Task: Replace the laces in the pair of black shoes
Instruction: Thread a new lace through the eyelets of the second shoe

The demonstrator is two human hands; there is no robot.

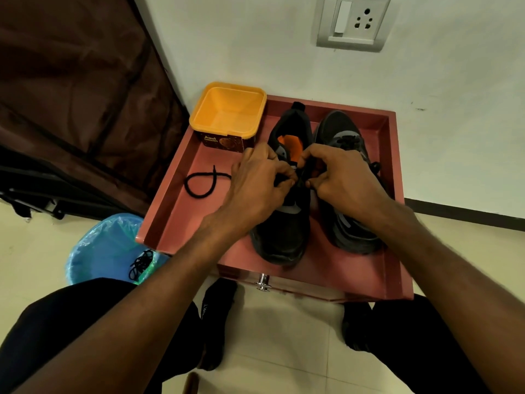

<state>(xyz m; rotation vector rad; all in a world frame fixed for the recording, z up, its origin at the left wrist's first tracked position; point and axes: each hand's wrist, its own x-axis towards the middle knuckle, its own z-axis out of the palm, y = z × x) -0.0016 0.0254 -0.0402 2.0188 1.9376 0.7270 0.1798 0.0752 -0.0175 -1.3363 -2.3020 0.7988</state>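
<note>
Shoes sitting side by side in a pink tray (pixel 176 211), left shoe (pixel 284 231) at 6 o'clock of centre, right shoe (pixel 345 137) at 3 o'clock of it. Left hand (pixel 255 180) and right hand (pixel 345 177) both curling fingers over the left shoe's eyelets, pinching a black lace (pixel 203 183) trailing out toward 9 o'clock. Yellow tub (pixel 230 109) standing at 11 o'clock. Blue bin (pixel 105 248) holding old laces (pixel 140 264) at 8 o'clock.

Pink tray (pixel 396 211) holds shoes (pixel 284 231), tub (pixel 227 115), lace (pixel 199 184).
</note>
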